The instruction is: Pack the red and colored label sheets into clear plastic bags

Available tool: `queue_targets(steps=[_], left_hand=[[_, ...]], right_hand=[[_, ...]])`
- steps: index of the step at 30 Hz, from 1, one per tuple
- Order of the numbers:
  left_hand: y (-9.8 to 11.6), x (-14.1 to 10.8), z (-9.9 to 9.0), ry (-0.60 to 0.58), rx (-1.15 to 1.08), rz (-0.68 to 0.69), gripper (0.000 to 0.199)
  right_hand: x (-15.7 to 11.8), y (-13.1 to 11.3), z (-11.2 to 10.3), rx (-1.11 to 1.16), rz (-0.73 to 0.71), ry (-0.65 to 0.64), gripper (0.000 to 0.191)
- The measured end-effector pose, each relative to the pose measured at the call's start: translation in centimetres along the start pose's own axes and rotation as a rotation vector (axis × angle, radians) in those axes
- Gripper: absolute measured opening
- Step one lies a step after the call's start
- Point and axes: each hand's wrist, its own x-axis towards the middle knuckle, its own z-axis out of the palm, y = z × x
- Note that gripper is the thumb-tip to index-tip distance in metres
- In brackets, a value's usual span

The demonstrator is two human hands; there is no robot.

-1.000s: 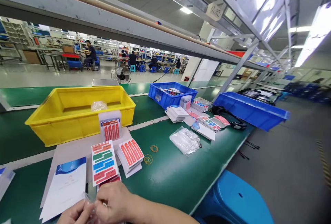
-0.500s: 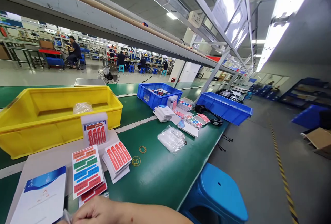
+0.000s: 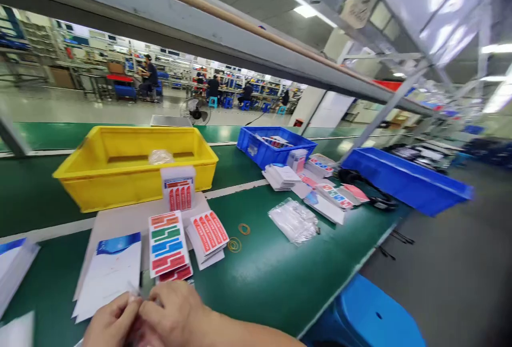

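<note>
The yellow bin stood at the back of the green desk, a clear plastic bag inside it. A sticker pack stood upright against its front. Nearer lay the white booklets, the multicolour sticker sheets and the red sticker stack, with rubber bands just beside that stack. The left hand and right hand met at the bottom edge, right beside the booklets and sheets. Their fingers were closed, pinching a clear plastic piece; its lower part was blurred and hidden by the hands. The frame cut off the left hand and the blue stool.
</note>
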Motion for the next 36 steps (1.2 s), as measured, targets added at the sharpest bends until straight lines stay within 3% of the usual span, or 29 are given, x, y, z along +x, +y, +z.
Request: queue_targets(steps=[2,4,7,9,10,13,15,17,21,25,27,31,34,36], left_hand=[[0.8,-0.4,-0.1,-0.034,-0.02,-0.002,0.064],[1.2,-0.9,-0.4,0.008,0.01,0.093,0.056],[1.4,-1.8,-1.1,0.11,0.181,0.472,0.03],[1.5,-2.2,-1.5,0.05,0.314,0.655,0.02],[1.5,-2.4,-1.6,-0.02,0.364,0.678,0.019],[1.8,-2.5,-2.0,-0.2,0.44,0.58,0.017],[2.1,-2.5,-2.3,-0.228,0.465,0.489,0.02],[2.4,-2.5,-2.5,-0.212,0.487,0.413,0.021],[2.7,-2.6,-2.5,-0.245,0.509,0.338,0.023],[2.5,-2.8,-1.9,-0.392,0.469,0.36,0.019],[2.5,-3.0,-1.6,-0.478,0.435,0.378,0.019],[2.5,-3.5,-1.2,-0.615,0.346,0.359,0.019],[2.4,-3.7,-1.0,-0.651,0.287,0.338,0.018],[2.1,-3.6,-0.9,-0.653,0.248,0.338,0.016]], right_hand=[[-0.3,0.0,-0.5,-0.02,-0.009,0.009,0.012],[-0.5,0.4,-1.1,0.072,0.016,0.045,0.014],[-0.4,1.3,-2.0,0.306,0.05,0.049,0.022],[-0.3,1.8,-2.7,0.449,0.063,0.01,0.024],[-0.3,2.0,-3.1,0.506,0.064,-0.021,0.024],[-0.4,2.6,-4.2,0.608,0.092,-0.145,0.016],[-0.5,2.9,-4.9,0.62,0.142,-0.215,0.012],[-0.6,3.2,-5.4,0.602,0.17,-0.226,0.022],[-0.4,3.5,-5.6,0.6,0.074,-0.114,0.027],[0.7,3.1,-4.1,0.454,0.001,0.056,0.018],[1.9,2.6,-3.0,0.321,-0.061,0.062,0.019],[5.1,1.0,-1.1,0.088,-0.15,-0.139,0.014],[7.0,-0.3,-0.2,-0.048,-0.139,-0.263,0.048],[7.6,-0.8,0.1,-0.1,-0.127,-0.318,0.046]])
